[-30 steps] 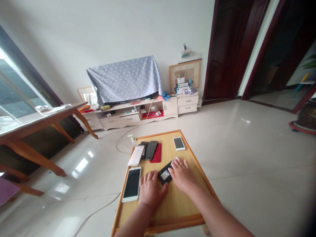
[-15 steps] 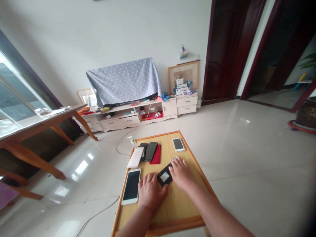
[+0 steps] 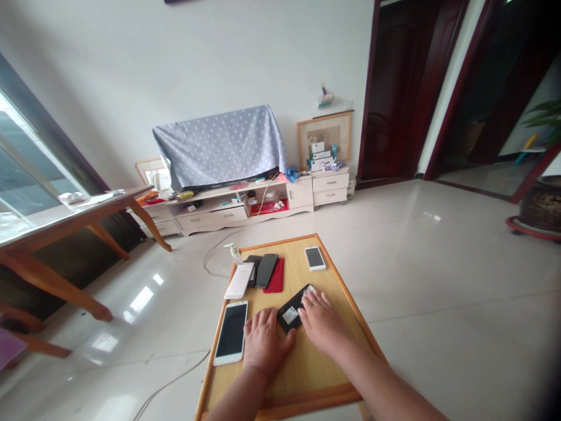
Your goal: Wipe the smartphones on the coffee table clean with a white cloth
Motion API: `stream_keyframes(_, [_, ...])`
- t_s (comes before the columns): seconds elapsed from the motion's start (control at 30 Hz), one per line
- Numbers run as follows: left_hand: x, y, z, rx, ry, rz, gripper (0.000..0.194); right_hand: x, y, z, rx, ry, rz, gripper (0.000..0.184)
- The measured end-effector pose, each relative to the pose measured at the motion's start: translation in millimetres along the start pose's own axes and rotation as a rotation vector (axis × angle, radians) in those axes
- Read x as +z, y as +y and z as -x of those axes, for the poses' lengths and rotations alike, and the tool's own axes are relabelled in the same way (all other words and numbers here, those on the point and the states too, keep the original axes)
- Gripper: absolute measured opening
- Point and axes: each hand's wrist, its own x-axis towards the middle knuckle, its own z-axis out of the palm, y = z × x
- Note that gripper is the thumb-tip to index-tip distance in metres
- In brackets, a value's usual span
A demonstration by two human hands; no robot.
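Observation:
A black phone [image 3: 290,313] with a white label lies slanted on the small wooden table [image 3: 302,374]. My left hand [image 3: 266,339] braces its lower left end, the corner held between thumb and index finger. Across the upper right end rests my right hand [image 3: 319,316], fingers pressing a small crumpled white wipe [image 3: 309,290] on the surface; most of the wipe is hidden. Beside my left hand is a large white phone [image 3: 231,333] with a dark screen, face up.
At the table's far left stand a pump bottle [image 3: 235,254], a pale phone [image 3: 239,280], dark phones [image 3: 266,271] and a red phone or case [image 3: 276,278]. A small white phone [image 3: 315,258] lies far right. A cable [image 3: 175,377] trails across the floor.
My right hand has slid slightly back toward me along the black phone, uncovering more of its far end. My left hand keeps its hold; the view has shifted a little.

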Motion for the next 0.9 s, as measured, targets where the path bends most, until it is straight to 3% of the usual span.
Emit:
stream_keyframes(0.13, [-0.3, -1.0, -0.7, -0.004, -0.019, 0.004, 0.053, 7.8, -22.3, 16.0, -0.164, -0.059, -0.076, 0.059])
stream_keyframes(0.37, [3.3, -1.5, -0.1, 0.013, 0.025, 0.017, 0.055, -9.7, 12.2, 3.5, 0.12, -0.018, 0.019, 0.059])
stream_keyframes(0.6, [5.9, -6.5, -1.8, 0.03, 0.014, 0.005, 0.057, 12.2, -26.4, 40.0, -0.062, -0.097, -0.082, 0.06])
stream_keyframes(0.67, [5.5, -5.9, -1.7, 0.028, 0.012, 0.004, 0.057, 8.3, -22.8, 37.9, -0.054, -0.105, -0.088, 0.06])
stream_keyframes(0.83, [3.9, -3.5, -0.7, 0.025, 0.003, 0.019, 0.057, -8.1, 1.2, 19.8, 0.125, -0.039, -0.005, 0.059])
stream_keyframes(0.9, [3.8, -4.0, -0.7, 0.021, -0.003, 0.022, 0.057, -6.0, -4.7, 22.7, 0.091, -0.035, -0.017, 0.058])
